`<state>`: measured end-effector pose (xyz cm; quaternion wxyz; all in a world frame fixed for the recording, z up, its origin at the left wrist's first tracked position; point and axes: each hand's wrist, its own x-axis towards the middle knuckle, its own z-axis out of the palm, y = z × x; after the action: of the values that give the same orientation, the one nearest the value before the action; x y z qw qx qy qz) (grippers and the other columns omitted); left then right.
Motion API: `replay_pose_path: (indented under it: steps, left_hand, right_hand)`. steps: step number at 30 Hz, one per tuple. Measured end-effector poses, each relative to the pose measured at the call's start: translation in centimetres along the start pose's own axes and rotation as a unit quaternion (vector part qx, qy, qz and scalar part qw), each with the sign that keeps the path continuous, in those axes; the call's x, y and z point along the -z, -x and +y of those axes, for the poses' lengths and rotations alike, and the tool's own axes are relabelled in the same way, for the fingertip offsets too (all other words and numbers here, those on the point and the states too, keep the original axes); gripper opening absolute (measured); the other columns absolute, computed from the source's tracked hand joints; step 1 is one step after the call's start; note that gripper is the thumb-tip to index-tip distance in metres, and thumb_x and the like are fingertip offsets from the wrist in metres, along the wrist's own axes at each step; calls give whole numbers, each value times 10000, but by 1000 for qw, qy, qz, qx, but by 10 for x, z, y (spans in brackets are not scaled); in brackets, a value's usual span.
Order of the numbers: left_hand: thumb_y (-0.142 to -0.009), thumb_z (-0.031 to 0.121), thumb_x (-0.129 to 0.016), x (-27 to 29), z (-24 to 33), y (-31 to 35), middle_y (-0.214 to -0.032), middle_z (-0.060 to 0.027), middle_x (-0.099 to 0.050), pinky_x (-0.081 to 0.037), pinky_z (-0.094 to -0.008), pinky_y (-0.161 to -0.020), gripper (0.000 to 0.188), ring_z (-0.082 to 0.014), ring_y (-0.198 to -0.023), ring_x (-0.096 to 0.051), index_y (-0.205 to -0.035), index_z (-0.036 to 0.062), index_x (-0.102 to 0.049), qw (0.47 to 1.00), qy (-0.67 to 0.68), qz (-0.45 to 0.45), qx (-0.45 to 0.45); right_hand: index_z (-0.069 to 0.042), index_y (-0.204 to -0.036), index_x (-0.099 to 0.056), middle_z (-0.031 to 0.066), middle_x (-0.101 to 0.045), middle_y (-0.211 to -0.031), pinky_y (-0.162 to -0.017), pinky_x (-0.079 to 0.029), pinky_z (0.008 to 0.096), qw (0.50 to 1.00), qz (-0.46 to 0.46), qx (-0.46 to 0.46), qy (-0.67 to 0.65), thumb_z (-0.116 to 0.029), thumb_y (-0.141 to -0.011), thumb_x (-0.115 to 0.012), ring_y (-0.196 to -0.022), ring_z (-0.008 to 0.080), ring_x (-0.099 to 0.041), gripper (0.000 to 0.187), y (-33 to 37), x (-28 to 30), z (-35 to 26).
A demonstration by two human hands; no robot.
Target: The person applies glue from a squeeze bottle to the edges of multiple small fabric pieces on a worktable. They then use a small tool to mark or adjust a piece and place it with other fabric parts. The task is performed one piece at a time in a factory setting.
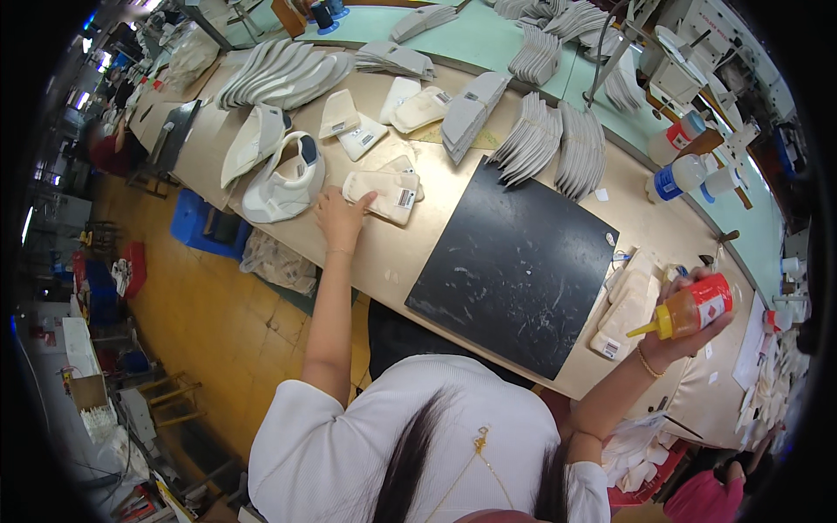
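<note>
At the left of the worktable, my left hand is at the end of a cream padded shoe tongue with a small printed label. Its thumb lies along the tongue's lower edge and its fingers bend round the left end. Part of another tongue shows beneath it. Raised over the right side of the table, my right hand is wrapped round a clear squeeze bottle with a yellow nozzle and a red label. The bottle is tilted, nozzle pointing left, with amber liquid inside.
A black mat covers the middle. White shoe uppers stand left; more tongues lie beyond. Stacks of grey pieces line the far side. Tongues lie right of the mat. Bottles and a sewing machine stand far right.
</note>
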<state>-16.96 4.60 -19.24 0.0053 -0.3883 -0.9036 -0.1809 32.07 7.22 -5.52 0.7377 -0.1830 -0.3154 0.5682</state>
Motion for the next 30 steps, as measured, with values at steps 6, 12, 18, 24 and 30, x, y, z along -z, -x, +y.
replay_pose_path:
  steps: [6,12,18,24,30]
  left_hand:
    - [-822,175,-728,10,49,21,-1046,-157,-599,-497,-368,-821,396,-248,-934,-592,-1118,-9,-540,882,469,3,-47]
    - [-836,86,-700,93,139,70,-950,-95,-677,-542,-249,-724,282,-128,-801,-660,-1075,-35,-612,617,618,-486,27]
    - [-827,98,-708,133,182,94,-929,-76,-684,-546,-254,-699,320,-106,-773,-661,-1102,-45,-629,564,513,-645,-58]
    - [-819,117,-717,141,192,95,-904,-73,-687,-531,-237,-680,322,-98,-766,-654,-1085,-48,-641,559,483,-670,-68]
    - [-820,117,-712,141,197,99,-908,-81,-687,-533,-245,-678,323,-103,-764,-655,-1083,-55,-641,554,468,-684,-75]
  right_hand:
    - [-11,-1186,-506,137,-601,-1051,-663,-516,315,1000,1,7,21,-611,-876,-526,-838,234,-635,676,-5,-24,12]
    - [-12,-1242,-471,161,-586,-1135,-778,-554,341,965,34,102,241,-676,-840,-508,-920,231,-650,777,-11,-64,31]
    - [19,-1284,-415,218,-574,-1131,-739,-577,366,898,-84,163,401,-723,-730,-587,-881,276,-669,942,-12,-110,38]
    - [35,-1269,-440,250,-578,-1122,-747,-578,378,874,-152,141,439,-626,-724,-683,-883,276,-667,890,-7,-103,29]
    - [39,-1248,-477,255,-595,-1116,-752,-565,358,872,-181,133,435,-565,-736,-721,-894,266,-658,829,-14,-115,34]
